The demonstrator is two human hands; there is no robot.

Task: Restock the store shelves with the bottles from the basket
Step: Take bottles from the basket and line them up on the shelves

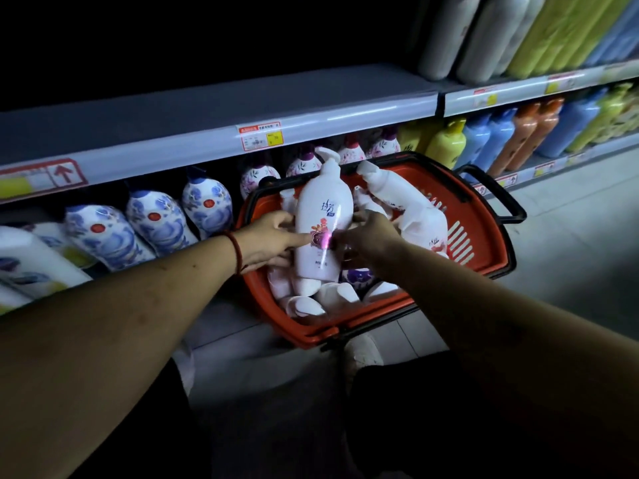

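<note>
A white pump bottle (323, 216) with a pink flower label stands upright above the red basket (480, 216). My left hand (271, 240) grips its left side, thumb across the front label. From the right, my right hand (370, 233) holds the bottle's other side. Several more white bottles (408, 198) lie in the basket beneath and beside it. The basket sits on the floor against the lower shelf.
The lower shelf holds blue-patterned bottles (152, 219), purple-flowered ones (304, 162) and yellow, blue and orange bottles (484, 140) further right. The shelf above (214, 108) is bare on the left, with white and green bottles (539, 32) on the right. My shoe (363, 350) is under the basket.
</note>
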